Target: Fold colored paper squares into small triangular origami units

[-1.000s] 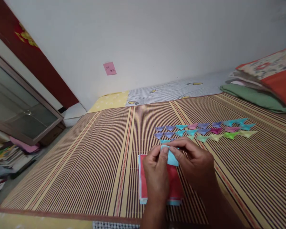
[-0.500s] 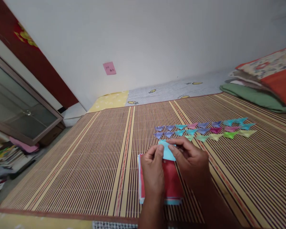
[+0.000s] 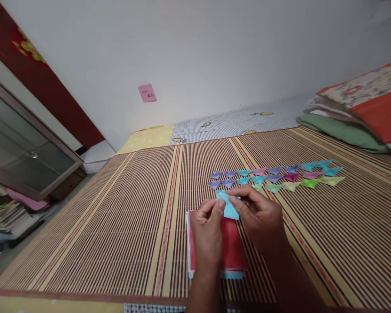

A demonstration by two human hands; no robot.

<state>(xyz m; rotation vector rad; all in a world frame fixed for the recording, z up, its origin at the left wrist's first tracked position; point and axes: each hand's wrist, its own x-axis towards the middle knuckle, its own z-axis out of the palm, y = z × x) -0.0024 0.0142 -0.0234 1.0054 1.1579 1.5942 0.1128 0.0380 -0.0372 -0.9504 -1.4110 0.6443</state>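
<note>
A small folded light-blue paper (image 3: 230, 210) is pinched between both hands, with crease lines across its face. My left hand (image 3: 208, 226) grips its left edge between thumb and fingers. On the right side, my right hand (image 3: 259, 215) holds it with the thumb on the front and the index finger along the top. Below the hands lies a stack of coloured paper sheets (image 3: 233, 248), red on top, partly covered by my left hand and forearm. Just beyond the hands, several small folded paper figures (image 3: 291, 177) stand in rows, in purple, blue, pink, green and yellow.
A striped bamboo mat (image 3: 117, 226) covers the bed. Folded bedding (image 3: 345, 130) is piled at the far right. On the white wall hangs a pink note (image 3: 147, 93). To the left stand a glass-doored cabinet (image 3: 29, 143) and a pile of books (image 3: 9, 217).
Both hands keep hold of the blue paper in nearly the same pose; a diagonal crease shows more clearly on it now. The whole view has shifted slightly.
</note>
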